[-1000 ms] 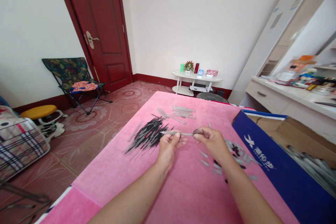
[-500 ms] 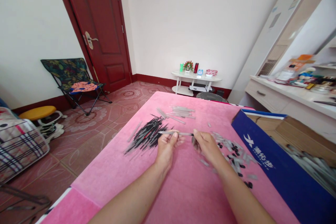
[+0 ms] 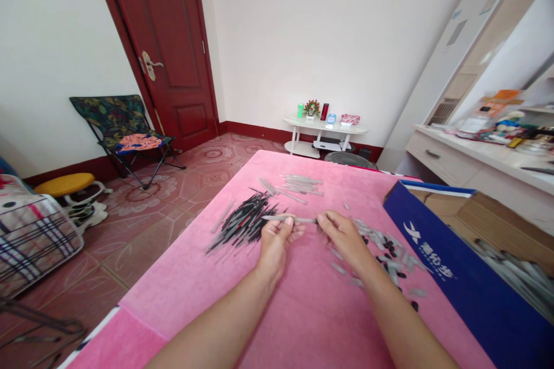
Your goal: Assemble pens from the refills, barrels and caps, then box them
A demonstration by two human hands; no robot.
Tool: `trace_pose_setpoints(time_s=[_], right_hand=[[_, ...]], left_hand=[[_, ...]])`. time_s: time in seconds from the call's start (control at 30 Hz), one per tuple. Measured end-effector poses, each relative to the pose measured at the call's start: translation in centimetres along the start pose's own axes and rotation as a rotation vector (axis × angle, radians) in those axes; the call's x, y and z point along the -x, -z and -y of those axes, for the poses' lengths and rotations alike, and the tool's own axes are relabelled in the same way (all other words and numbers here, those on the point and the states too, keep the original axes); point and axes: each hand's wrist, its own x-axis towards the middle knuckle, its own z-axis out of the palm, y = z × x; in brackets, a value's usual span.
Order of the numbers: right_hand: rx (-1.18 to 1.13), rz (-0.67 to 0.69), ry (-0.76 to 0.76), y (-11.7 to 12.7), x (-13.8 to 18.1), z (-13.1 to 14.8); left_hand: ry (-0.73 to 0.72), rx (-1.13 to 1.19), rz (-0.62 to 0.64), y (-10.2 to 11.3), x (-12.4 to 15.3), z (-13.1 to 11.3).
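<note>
My left hand (image 3: 277,239) is closed around a slim pen (image 3: 305,220) with a pale, see-through barrel, its tip pointing left. At the pen's other end the fingers of my right hand (image 3: 341,234) pinch, covering the end piece. Beside my left hand lies a pile of thin black and grey refills (image 3: 242,219). Behind it, empty-looking clear barrels (image 3: 298,183) rest in a loose row. Clear caps (image 3: 407,256) and small black plugs (image 3: 388,247) are scattered right of my right forearm.
A pink cloth (image 3: 208,300) covers the table. On its right stands an open blue cardboard box (image 3: 428,248) holding many pale pens (image 3: 511,271). A folding chair (image 3: 116,121), a yellow stool (image 3: 64,184) and a red door (image 3: 164,40) are beyond.
My right hand has turned and its fingers have closed further over the pen's end, hiding the dark part seen there before. The left hand keeps its hold.
</note>
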Motion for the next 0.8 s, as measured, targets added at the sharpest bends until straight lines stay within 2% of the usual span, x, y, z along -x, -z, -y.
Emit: trace_pose_setpoints(time_s=[0.1,0.23,0.37,0.53,0.67,0.8], right_hand=[[0.014,-0.010,0.026,0.01,-0.05,-0.07],[0.012,-0.004,-0.038,0.05,-0.11,-0.34],[-0.061,0.007,0.025,0.16,-0.14,-0.27],[-0.030,0.025,-0.015,0.15,-0.05,-0.10],[-0.078,0.007,0.028,0.11,-0.15,-0.21],[-0.047,0.032,-0.027,0.15,-0.21,-0.23]], left_hand=[[-0.004,0.002,0.025,0.05,-0.01,0.06],[-0.006,0.009,0.044,0.14,-0.02,0.10],[-0.008,0.024,0.044,0.25,-0.05,0.12],[-0.005,0.019,0.053,0.34,-0.06,0.21],[-0.004,0.022,0.057,0.35,-0.11,0.24],[0.005,0.003,0.062,0.26,-0.09,0.16]])
